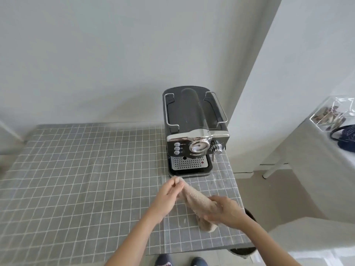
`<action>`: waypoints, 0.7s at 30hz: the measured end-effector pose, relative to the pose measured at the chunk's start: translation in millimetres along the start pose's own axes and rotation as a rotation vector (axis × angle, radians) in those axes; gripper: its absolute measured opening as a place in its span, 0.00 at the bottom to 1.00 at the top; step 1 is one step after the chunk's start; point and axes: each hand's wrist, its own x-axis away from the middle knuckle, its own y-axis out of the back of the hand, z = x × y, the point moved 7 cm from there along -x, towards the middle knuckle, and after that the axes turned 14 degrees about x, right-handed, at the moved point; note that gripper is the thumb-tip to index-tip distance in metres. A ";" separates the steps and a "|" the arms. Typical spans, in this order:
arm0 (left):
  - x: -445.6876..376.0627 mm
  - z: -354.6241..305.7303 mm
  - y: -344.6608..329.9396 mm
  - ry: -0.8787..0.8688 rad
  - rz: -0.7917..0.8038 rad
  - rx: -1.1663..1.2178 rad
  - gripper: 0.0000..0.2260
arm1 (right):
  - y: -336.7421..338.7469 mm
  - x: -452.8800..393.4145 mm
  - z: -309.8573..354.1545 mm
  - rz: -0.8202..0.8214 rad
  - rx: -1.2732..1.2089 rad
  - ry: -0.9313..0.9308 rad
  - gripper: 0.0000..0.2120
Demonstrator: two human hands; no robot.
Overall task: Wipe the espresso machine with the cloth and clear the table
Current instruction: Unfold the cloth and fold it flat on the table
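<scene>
Espresso machine (194, 131) stands at the far right of the table (76, 179), black body, chrome band across the front, perforated drip tray facing me, steam wand on its right side. Beige terry cloth (196, 200) lies just in front of the tray, near but not touching the machine, stretched between both my hands as a loose roll. Left hand (169, 194): grip closed to a pinch, fingertips bunched on the far end of the cloth, that end raised off the checked tablecloth. Right hand (224, 210): grip curled down over the near end, fingers wrapped on the bundle, palm pressing it toward the table; a tail of cloth hangs out under the wrist. Step in hand, as I judge it: readying the cloth, gathering or folding it into a pad before it meets the machine; no wiping contact yet. Next move calls for settling the cloth in one hand, likely the right, and carrying it forward to the chrome front or the drip tray, with the other hand free to steady the housing. Watch the steam wand and knob, which stick out and could snag the terry. Apart from machine and cloth, I see nothing on the table to clear. To the right, well apart, a second surface carries a clear plastic box (334, 112) and something dark blue (345, 139).
</scene>
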 end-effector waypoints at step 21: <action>53.7 -59.9 30.7 0.008 0.130 -0.393 0.13 | 146.5 47.5 167.1 -0.167 -0.629 0.647 0.18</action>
